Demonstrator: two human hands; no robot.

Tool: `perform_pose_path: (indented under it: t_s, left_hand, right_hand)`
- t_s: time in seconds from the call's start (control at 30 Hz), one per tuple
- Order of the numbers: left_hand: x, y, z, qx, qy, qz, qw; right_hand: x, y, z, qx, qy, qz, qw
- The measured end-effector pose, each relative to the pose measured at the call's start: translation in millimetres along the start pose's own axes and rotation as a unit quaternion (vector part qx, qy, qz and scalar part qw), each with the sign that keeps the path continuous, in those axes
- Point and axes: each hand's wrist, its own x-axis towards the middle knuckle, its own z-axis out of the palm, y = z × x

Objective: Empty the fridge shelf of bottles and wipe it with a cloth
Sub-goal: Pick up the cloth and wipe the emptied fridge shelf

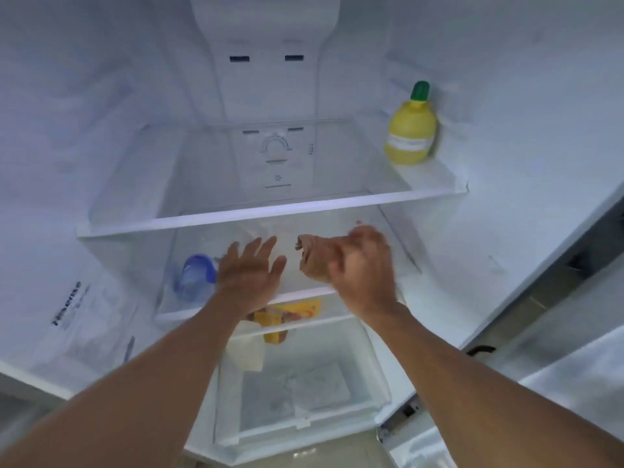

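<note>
I look into an open white fridge. A yellow lemon-juice bottle [411,130] with a green cap stands at the right end of the upper glass shelf [270,211]. Below it, at the middle shelf [189,314], a clear bottle with a blue cap [195,276] lies at the left. My left hand [251,271] is spread flat with fingers apart, just right of that bottle. My right hand [358,261] is closed around a brownish crumpled cloth [312,255], held in front of the middle shelf. The two hands are a short gap apart.
A yellow packet [290,315] lies on the shelf beneath my hands. A clear crisper drawer [300,393] sits at the bottom with a white item [248,356] at its left rim. The fridge door edge [540,275] runs down the right.
</note>
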Motion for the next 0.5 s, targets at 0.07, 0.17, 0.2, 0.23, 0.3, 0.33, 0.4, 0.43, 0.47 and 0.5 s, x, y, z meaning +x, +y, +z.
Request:
perform_pose_path:
  t_s: [0.07,0.17,0.2,0.23,0.3,0.33,0.4,0.43,0.47,0.5]
  left_hand:
    - [9,-18,8,0.047,-0.027,0.012,0.998]
    - [16,-34,14,0.057,-0.025,0.04,0.997]
    - [19,-36,16,0.062,-0.017,0.048,0.997]
    - [20,-37,19,0.066,-0.013,0.056,0.996]
    - [20,-41,23,0.064,-0.002,0.071,0.995]
    - [20,-43,26,0.066,0.013,0.078,0.995]
    - [22,-46,30,0.079,0.044,0.096,0.991]
    - [24,-46,31,0.081,0.053,0.097,0.991]
    - [26,-47,33,0.079,0.055,0.092,0.991]
    - [27,-47,34,0.078,0.053,0.09,0.992]
  right_hand:
    - [-1,-13,10,0.01,-0.128,-0.045,0.991]
    - [-11,-1,23,-0.008,-0.142,-0.002,0.99]
    - [-14,9,27,-0.015,-0.137,0.02,0.99]
    - [-12,20,33,-0.028,-0.146,0.042,0.988]
    - [14,34,43,-0.068,-0.189,0.104,0.974]
    - [34,33,49,-0.066,-0.213,0.137,0.965]
    - [66,20,57,-0.037,-0.249,0.175,0.952]
    - [73,13,63,-0.034,-0.255,0.168,0.952]
    - [73,7,66,-0.035,-0.261,0.145,0.954]
    - [62,3,63,-0.044,-0.268,0.112,0.956]
